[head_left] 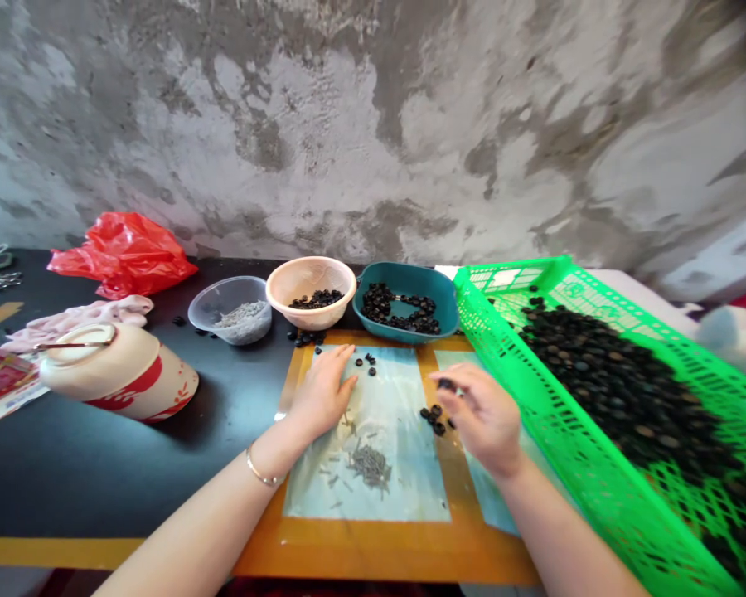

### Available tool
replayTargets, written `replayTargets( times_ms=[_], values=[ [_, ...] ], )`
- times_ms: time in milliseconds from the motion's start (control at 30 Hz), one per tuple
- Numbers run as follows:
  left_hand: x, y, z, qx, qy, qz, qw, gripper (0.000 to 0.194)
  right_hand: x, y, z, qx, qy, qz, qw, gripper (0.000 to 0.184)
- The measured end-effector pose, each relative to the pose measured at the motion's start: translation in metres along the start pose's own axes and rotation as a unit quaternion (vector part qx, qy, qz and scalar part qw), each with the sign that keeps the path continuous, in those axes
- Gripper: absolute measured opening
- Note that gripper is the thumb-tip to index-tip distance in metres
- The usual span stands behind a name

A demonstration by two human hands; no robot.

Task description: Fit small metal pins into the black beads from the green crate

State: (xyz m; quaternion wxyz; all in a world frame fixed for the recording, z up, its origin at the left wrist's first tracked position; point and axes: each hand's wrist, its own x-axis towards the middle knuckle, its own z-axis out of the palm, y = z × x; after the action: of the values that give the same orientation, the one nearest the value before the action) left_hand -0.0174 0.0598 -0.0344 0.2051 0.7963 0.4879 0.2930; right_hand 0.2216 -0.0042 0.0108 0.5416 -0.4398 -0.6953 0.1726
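Observation:
My left hand (324, 390) lies on a pale blue sheet (404, 464) taped to the table, fingers stretched out and thumb apart. Just right of its fingertips are several small black round pieces (371, 371). My right hand (481, 414) pinches a similar black round piece (446, 384) between thumb and fingers, above the sheet's right edge. Below that hand sits a small cluster of black pieces (435, 419). Nearer to me, a pile of thin grey metal pins (371, 466) rests on the sheet.
A green plastic basket (503, 348) of black pieces stands right. Along the back are a teal basin (404, 333), a pink bowl (311, 317) and a clear bowl (206, 308) of grey bits. Left are a white-and-red tumbler (124, 373), gloves (93, 315) and a red bag (124, 249).

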Motion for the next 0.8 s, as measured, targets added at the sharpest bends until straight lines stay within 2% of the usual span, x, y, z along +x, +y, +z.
replayTargets(
  times_ms=[67,100,133,167,233,267,333,400,433,467,500,533,600,667,733,800],
  values=[
    [0.001,-0.002,0.004,0.041,-0.043,0.007,0.998,0.050,0.009,0.009,-0.019,0.089,0.155,0.066,0.982,0.025],
    [0.001,-0.001,0.006,0.057,-0.061,0.009,0.996,0.050,0.014,0.014,-0.030,0.157,0.230,0.081,0.957,0.034],
    [0.001,0.000,0.007,0.071,-0.076,0.010,0.994,0.050,0.019,0.018,-0.041,0.226,0.272,0.101,0.930,0.048],
    [0.000,0.002,0.008,0.083,-0.086,0.011,0.993,0.049,0.024,0.022,-0.052,0.276,0.299,0.127,0.905,0.058],
    [0.000,0.005,0.009,0.094,-0.093,0.021,0.991,0.046,0.030,0.026,-0.062,0.329,0.291,0.180,0.880,0.069],
    [0.001,0.006,0.009,0.095,-0.091,0.030,0.991,0.044,0.031,0.026,-0.061,0.335,0.268,0.199,0.881,0.070],
    [0.001,0.007,0.008,0.086,-0.075,0.057,0.992,0.038,0.026,0.021,-0.045,0.298,0.172,0.223,0.912,0.060],
    [0.001,0.007,0.006,0.073,-0.057,0.080,0.992,0.028,0.015,0.013,-0.016,0.174,0.015,0.206,0.963,0.030],
    [0.001,0.007,0.005,0.068,-0.049,0.086,0.993,0.024,0.008,0.010,0.000,0.100,-0.090,0.180,0.974,0.019],
    [0.001,0.007,0.005,0.063,-0.044,0.089,0.993,0.021,0.001,0.007,0.015,0.028,-0.175,0.143,0.974,0.009],
    [0.001,0.007,0.004,0.061,-0.040,0.087,0.994,0.019,-0.006,0.004,0.027,-0.028,-0.231,0.092,0.968,0.003],
    [0.000,0.008,0.004,0.059,-0.039,0.084,0.994,0.019,-0.012,0.003,0.037,-0.076,-0.280,0.049,0.956,0.005],
    [0.000,0.008,0.005,0.056,-0.038,0.079,0.995,0.019,-0.019,0.002,0.050,-0.153,-0.329,-0.016,0.932,0.007],
    [-0.001,0.009,0.006,0.052,-0.039,0.075,0.995,0.021,-0.022,0.003,0.055,-0.206,-0.347,-0.050,0.913,0.008],
    [-0.001,0.009,0.007,0.042,-0.038,0.066,0.996,0.026,-0.023,0.004,0.057,-0.233,-0.351,-0.067,0.904,0.011],
    [-0.001,0.009,0.007,0.026,-0.035,0.055,0.998,0.027,-0.024,0.005,0.057,-0.223,-0.348,-0.066,0.908,0.013]
  ],
)
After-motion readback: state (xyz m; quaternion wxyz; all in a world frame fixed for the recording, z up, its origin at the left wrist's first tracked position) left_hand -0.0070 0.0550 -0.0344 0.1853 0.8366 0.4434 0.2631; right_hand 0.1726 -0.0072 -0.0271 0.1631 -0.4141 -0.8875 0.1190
